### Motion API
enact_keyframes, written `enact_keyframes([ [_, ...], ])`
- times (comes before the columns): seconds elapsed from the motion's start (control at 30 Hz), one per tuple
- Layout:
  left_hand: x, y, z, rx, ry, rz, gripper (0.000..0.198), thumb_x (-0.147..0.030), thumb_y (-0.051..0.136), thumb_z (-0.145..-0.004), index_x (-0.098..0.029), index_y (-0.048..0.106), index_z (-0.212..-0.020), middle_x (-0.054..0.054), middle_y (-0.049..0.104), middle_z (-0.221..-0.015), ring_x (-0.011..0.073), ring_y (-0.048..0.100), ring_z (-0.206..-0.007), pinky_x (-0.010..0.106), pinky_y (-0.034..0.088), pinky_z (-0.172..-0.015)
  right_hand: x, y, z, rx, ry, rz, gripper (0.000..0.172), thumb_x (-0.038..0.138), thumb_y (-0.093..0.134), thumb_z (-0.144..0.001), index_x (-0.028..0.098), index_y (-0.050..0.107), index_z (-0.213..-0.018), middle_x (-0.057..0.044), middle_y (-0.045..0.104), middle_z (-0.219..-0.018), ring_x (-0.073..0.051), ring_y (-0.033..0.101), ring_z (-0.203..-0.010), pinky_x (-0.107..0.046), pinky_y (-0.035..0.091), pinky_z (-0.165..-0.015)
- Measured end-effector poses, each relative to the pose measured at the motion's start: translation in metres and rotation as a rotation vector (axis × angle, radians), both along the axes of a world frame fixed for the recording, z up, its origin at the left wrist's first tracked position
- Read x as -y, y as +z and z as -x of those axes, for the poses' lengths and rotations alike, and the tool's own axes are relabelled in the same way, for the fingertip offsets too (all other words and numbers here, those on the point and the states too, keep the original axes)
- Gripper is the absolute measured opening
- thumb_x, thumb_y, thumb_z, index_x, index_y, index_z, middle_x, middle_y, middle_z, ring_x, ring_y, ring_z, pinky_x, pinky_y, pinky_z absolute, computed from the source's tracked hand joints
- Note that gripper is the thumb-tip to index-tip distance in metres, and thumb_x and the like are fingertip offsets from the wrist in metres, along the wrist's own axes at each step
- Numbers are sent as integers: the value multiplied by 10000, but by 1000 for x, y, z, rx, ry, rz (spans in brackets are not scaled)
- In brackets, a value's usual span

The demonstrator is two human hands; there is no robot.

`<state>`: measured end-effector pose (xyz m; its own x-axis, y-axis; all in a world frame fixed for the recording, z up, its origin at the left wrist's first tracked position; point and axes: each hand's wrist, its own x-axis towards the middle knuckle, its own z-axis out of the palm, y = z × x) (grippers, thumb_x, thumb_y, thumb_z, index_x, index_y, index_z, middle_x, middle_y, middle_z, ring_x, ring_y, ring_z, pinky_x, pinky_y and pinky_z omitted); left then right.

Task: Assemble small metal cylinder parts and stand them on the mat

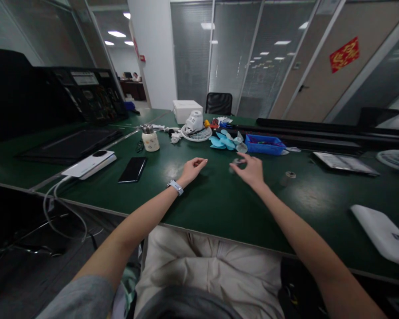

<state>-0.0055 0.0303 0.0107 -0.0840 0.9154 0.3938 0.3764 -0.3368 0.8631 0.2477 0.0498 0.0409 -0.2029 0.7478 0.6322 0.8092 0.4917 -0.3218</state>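
My left hand (193, 170) is just above the green table (199, 208), its fingers drawn together; anything between them is too small to make out. To its right, my right hand (251, 169) has its thumb and forefinger around a small, clear, blurred piece (236, 163). The hands are apart from each other. Behind them lie light-blue fan blades (223, 141) and a blue tray (265, 145) with small parts in it. A white fan base (195, 120) rests on a round white grille (199, 134). A small metal cylinder (290, 175) stands right of my right hand.
A black phone (132, 169), a white device with a cable (89, 164) and a cream jar (150, 141) are on the left. A white box (187, 111) stands at the back. On the right are a flat silver-edged panel (345, 163) and a white case (382, 235).
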Motion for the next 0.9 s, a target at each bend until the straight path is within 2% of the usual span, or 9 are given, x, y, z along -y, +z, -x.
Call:
enact_keyframes([
  [0.07, 4, 2, -3, -28, -51, -48, 460, -527, 601, -792, -171, 706, -1063, 85, 723, -1000, 181, 638, -848, 268, 477, -741, 8, -5, 46, -49, 156, 52, 526, 377, 658, -782, 206, 535, -1264, -32, 711, -871, -226, 649, -912, -441, 365, -971],
  [0.13, 6, 4, -3, -39, -103, -63, 452, -506, 603, -800, -172, 707, -1087, 90, 721, -1038, 192, 650, -890, 275, 489, -772, 13, -13, 79, -90, 237, 101, 563, 318, 681, -754, 217, 512, -1282, -20, 707, -876, -210, 660, -884, -391, 427, -924],
  [0.23, 7, 6, 0, -82, -138, -51, 419, -483, 607, -803, -165, 729, -1047, 95, 732, -1016, 206, 666, -881, 282, 503, -756, 14, -25, 100, -183, 268, 159, 615, 287, 671, -752, 220, 457, -1324, -21, 696, -902, -196, 667, -855, -332, 494, -818],
  [0.4, 0, 10, 2, -117, -94, -53, 370, -470, 644, -772, -158, 756, -935, 84, 747, -888, 198, 672, -787, 281, 503, -705, 10, -41, 98, -266, 288, 240, 665, 374, 699, -738, 231, 423, -1325, -35, 674, -985, -191, 663, -863, -330, 522, -787],
  [0.5, -3, 16, 8, -111, -48, -89, 368, -479, 658, -757, -154, 760, -899, 90, 742, -893, 199, 664, -808, 284, 494, -723, 10, -43, 97, -262, 302, 256, 561, 358, 713, -727, 239, 503, -1234, -30, 676, -998, -188, 656, -865, -331, 521, -797],
  [0.6, -5, 20, 28, -111, 8, -92, 415, -519, 651, -747, -156, 762, -914, 99, 738, -918, 211, 653, -847, 293, 482, -747, 11, -42, 97, -279, 326, 248, 434, 350, 705, -739, 248, 569, -1138, -15, 679, -1013, -173, 652, -836, -315, 521, -785],
  [0.77, -9, 7, 75, -407, -21, 6, 384, -532, 649, -736, -218, 778, -915, 69, 722, -855, 198, 622, -793, 296, 455, -736, 14, -39, 96, -300, 340, 271, 401, 348, 714, -735, 262, 586, -1106, -2, 686, -992, -164, 650, -830, -298, 520, -765],
  [0.9, -11, -5, 85, -570, -53, 67, 318, -512, 651, -740, -278, 778, -914, 42, 693, -770, 185, 588, -754, 283, 431, -714, 15, -38, 95, -296, 337, 288, 405, 355, 715, -738, 266, 585, -1111, -3, 690, -956, -169, 651, -826, -302, 520, -752],
])
